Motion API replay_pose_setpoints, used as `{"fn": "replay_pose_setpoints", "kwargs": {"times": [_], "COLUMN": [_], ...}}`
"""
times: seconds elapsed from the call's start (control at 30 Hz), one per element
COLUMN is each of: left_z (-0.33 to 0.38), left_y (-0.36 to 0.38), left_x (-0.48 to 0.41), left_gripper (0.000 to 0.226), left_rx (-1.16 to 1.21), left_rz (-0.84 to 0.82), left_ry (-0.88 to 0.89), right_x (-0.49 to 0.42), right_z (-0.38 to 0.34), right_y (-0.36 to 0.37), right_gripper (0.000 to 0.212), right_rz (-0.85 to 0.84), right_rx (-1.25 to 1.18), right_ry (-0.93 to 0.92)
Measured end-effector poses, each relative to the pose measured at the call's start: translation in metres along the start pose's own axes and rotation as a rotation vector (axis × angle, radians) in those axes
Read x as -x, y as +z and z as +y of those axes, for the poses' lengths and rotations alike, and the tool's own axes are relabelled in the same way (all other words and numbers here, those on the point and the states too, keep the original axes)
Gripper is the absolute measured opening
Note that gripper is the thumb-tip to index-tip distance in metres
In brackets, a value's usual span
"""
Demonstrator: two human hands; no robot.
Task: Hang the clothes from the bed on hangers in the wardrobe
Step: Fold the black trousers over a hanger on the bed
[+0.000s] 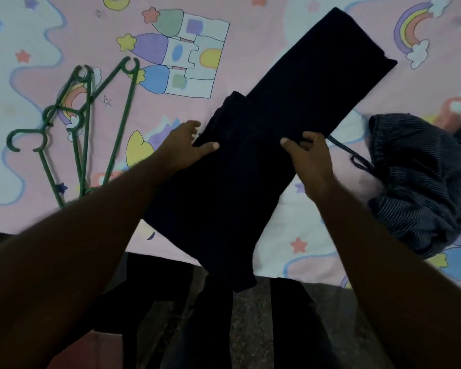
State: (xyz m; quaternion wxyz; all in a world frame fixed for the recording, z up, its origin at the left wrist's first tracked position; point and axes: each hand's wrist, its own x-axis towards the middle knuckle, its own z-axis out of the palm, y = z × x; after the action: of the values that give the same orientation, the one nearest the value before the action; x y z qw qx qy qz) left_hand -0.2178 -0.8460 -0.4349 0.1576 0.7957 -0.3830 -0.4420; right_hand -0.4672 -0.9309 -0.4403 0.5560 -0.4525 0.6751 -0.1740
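Pink cartoon-print bedsheet (pixel 37 217) fills most of the view, w/ castles, rainbows and stars on it.

On it, centre, lies the dark folded garment (pixel 250 166). It is a long, narrow fold, navy or black, prob. trousers, though the light is too dim to be sure. Its long axis runs diagonally from near-left to far-right. The far end lies flat on the sheet, and the near end hangs off the bed's near edge over the dark floor (pixel 250 315).

To the right of it, apart from it, sits a crumpled pinstriped garment (pixel 415 182), w/ a dark cord trailing out on its left side.

The green hangers (pixel 123 113), several of them, lie in a loose pile well to the left, hooks pointing far.

Both hands sit approx. mid-length on the dark fold, one on each long edge, i.e. across the axis. The left hand (pixel 186 145) pinches the left edge, thumb on top and fingers at the side. The right hand (pixel 312 161) grips the right edge, fingers curled over it and thumb on the cloth.

The hangers lie on the left-hand side, so the left hand is the nearer one to fetch one. As I read it, the fold has to come up off the bed and open out along that diagonal before a hanger goes in.
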Motion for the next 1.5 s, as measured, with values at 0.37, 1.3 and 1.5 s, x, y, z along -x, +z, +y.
{"fn": "replay_pose_setpoints", "kwargs": {"times": [0.37,1.3,1.5], "left_z": [0.057,0.196,0.188], "left_y": [0.0,-0.028,-0.04], "left_x": [-0.061,-0.089,-0.097], "left_gripper": [0.038,0.094,0.038], "left_rx": [0.091,-0.783,-0.905], "left_rz": [-0.072,0.189,-0.191], "left_ry": [-0.008,1.098,0.983], "right_x": [-0.022,-0.045,-0.034], "right_z": [0.006,-0.091,-0.105], "right_y": [0.012,-0.078,-0.085], "right_gripper": [0.042,0.032,0.024], "right_rz": [-0.268,-0.421,-0.443], "right_rx": [-0.364,0.038,0.051], "right_ry": [0.196,-0.567,-0.598]}}
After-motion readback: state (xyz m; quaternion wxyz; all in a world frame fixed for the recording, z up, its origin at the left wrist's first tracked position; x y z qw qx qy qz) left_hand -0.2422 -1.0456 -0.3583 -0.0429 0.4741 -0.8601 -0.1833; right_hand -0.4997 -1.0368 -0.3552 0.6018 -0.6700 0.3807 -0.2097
